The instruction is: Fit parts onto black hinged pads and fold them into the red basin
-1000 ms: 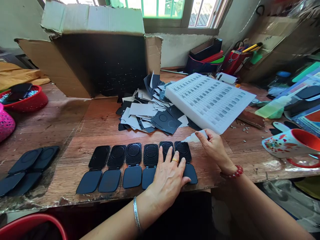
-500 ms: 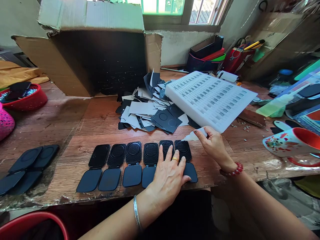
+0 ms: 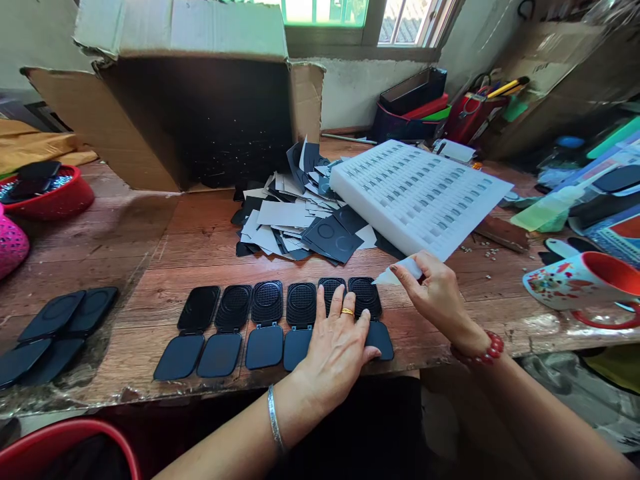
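Several black hinged compact cases lie opened out in a row along the front of the table, ridged halves away from me and smooth halves near. My left hand [image 3: 334,340] rests flat, fingers spread, over the cases toward the right end and hides parts of them. In my right hand [image 3: 434,287] is a white squeeze bottle with a pointed nozzle [image 3: 400,272], held between thumb and fingers. Its tip is near the upper right corner of the rightmost case [image 3: 365,295]. At the left end of the row lies another compact case [image 3: 199,309].
Behind the row are a heap of black and white cards [image 3: 285,217] and a white foam tray [image 3: 420,190] with rows of small slots. A cardboard box [image 3: 140,127] stands at the back. A floral mug [image 3: 560,283] lies tipped at right; stacked cases [image 3: 55,317] sit left.
My right hand has shifted a little to the right with the bottle, its nozzle moving from over the rightmost case to its corner. My left hand stays about where it was.
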{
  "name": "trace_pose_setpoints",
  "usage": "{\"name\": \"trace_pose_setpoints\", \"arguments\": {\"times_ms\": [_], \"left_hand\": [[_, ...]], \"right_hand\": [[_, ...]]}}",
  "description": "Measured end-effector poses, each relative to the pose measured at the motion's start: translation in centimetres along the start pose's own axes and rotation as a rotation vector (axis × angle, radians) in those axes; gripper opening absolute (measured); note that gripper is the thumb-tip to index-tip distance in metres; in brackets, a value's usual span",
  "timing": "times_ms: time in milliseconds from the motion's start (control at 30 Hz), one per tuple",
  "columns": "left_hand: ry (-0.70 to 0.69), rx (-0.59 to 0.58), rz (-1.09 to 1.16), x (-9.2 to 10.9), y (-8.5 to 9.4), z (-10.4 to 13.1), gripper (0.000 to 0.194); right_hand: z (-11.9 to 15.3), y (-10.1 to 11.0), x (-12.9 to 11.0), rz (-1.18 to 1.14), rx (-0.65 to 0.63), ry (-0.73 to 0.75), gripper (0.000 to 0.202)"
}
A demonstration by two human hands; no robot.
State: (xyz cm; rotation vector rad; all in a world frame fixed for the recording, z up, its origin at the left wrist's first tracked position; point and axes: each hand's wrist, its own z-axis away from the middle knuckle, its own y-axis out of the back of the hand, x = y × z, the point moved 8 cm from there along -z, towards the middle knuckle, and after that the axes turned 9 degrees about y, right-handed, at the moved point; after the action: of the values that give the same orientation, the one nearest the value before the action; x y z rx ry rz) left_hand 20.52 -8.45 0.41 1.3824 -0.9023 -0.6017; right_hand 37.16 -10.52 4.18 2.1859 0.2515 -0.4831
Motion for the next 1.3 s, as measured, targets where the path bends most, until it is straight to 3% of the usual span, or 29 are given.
{"name": "trace_pose_setpoints", "arguments": {"times_ms": [267, 533, 967, 1300], "left_hand": [[0.017, -0.024, 0.008, -0.1, -0.2, -0.1, 0.055], [0.011, 0.005, 0.022, -0.1, 0.0, 0.1, 0.054], [0.019, -0.004, 0.029, -0.2, -0.2, 0.0, 0.054], [0.018, -0.008, 0.015, 0.0, -0.1, 0.0, 0.055]], "right_hand": [[0.6, 0.5, -1.7, 0.006, -0.104, 0.075, 0.03], [0.4, -0.8, -3.0, -0.064, -0.179, 0.074, 0.03], [-1.6, -3.0, -3.9, -0.062, -0.126, 0.123, 0.029], [-2.2, -2.7, -2.0, 0.003, -0.08, 0.087, 0.028]]}}
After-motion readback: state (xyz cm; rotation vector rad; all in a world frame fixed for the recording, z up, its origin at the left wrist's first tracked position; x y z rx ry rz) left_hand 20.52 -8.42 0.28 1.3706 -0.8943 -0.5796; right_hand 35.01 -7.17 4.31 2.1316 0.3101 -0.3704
